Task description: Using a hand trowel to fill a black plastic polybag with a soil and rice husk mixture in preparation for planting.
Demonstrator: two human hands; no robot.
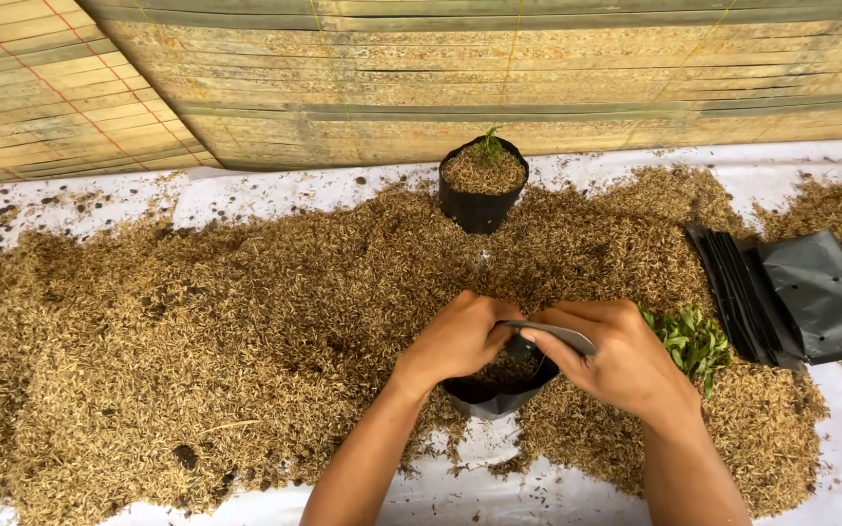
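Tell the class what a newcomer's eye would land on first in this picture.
First, the two hands at centre, the left hand and right hand, holding open a small black grow bag partly filled with husk. Around them a wide spread of brown husk covers the white sheet. Behind stands a filled bag with a seedling; a stack of empty black bags lies right.

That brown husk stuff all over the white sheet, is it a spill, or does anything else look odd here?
The brown husk mix lies in a broad heap across the white plastic sheet, more like a working pile than a spill. Both hands, left hand and right hand, grip a small black grow bag. Nothing looks damaged.
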